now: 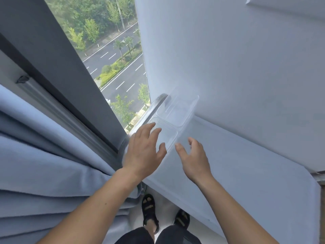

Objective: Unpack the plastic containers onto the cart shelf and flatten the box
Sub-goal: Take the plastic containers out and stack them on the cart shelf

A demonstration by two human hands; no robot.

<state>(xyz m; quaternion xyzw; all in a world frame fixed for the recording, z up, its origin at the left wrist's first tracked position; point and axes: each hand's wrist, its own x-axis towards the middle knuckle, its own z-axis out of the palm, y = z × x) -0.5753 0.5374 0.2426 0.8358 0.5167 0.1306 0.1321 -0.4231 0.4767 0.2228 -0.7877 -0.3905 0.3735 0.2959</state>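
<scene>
Two clear plastic containers stand side by side on a white shelf. The far container sits against the white wall. The near container is right in front of it. My left hand hovers over the near container's left side with spread fingers, and whether it touches is unclear. My right hand is just right of that container, fingers relaxed and apart, holding nothing. No box is in view.
A window with a dark frame looks out on a road at the left. Blue-grey curtains hang at the lower left. The white wall rises behind the shelf. My sandalled feet stand below the shelf edge.
</scene>
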